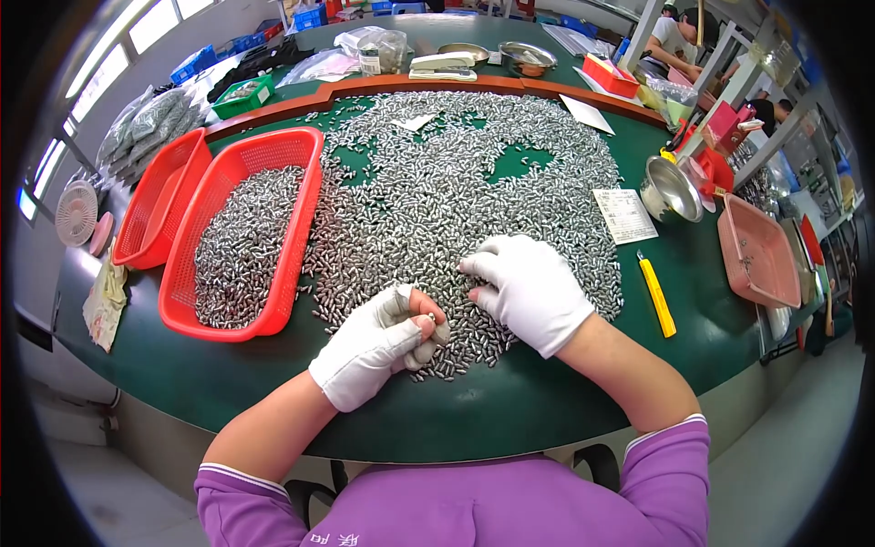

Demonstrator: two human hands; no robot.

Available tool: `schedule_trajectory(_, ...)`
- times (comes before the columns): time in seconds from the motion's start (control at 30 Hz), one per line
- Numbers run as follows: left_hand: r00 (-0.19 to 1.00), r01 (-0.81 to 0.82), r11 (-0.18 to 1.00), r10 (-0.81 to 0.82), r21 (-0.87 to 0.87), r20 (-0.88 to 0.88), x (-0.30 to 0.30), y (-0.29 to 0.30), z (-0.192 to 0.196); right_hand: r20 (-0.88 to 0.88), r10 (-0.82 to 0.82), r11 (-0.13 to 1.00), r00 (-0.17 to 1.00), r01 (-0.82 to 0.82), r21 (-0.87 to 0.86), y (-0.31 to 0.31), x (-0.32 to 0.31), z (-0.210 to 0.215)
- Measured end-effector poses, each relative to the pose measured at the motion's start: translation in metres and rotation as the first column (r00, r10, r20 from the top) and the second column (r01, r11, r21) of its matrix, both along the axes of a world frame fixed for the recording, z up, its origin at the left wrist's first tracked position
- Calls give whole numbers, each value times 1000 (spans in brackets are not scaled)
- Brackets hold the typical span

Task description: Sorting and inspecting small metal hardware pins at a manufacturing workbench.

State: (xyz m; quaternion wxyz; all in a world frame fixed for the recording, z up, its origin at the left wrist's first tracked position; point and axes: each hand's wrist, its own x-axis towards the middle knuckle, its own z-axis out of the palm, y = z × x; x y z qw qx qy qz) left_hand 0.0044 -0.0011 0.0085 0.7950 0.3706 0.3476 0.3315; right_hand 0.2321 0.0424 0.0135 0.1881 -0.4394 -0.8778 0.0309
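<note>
A broad spread of small silver, bullet-shaped metal pieces [428, 219] covers the middle of the green table. My left hand [383, 345], in a white glove with bare thumb and index tips, is closed at the near edge of the spread. One small metal piece [431, 316] shows between its thumb and index finger; whatever the curled fingers hold is hidden. To its right, my right hand [530, 290] wears a similar white glove. Its thumb and index finger are apart, tips touching the loose pieces, with nothing visibly held.
On the left, a red perforated basket [314, 182] holds many metal pieces, beside another red basket [150, 205]. To the right lie a yellow cutter knife [658, 296], a printed slip [625, 216], a steel bowl [673, 190] and a pink tray [761, 255]. A brown rail [492, 84] borders the back.
</note>
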Motion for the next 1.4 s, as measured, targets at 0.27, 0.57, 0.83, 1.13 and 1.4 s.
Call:
schedule_trajectory(0.27, 999, -18, 999, 19, 37, -26, 2, -1, 1, 45, -12, 1000, 999, 13, -26, 5, -1, -6)
schedule_trajectory(0.57, 989, -20, 999, 26, -38, 145, 3, 0, 0, -504, 78, 956, 860, -208, -207, -7, -9, 18)
schedule_trajectory(0.83, 996, -21, 994, 30, -104, 84, 4, -2, 0, -359, 299, 953, 884, -293, 74, -15, -17, 19)
schedule_trajectory(1.13, 999, -34, 999, 34, -27, -2, 1, 0, 0, -141, 24, 1000, 990, -25, -5, -1, -3, 7)
schedule_trajectory(1.4, 999, -47, 999, 47, -19, 0, 3, -2, -2, 32, -10, 999, 999, 11, -37, 9, -2, -12)
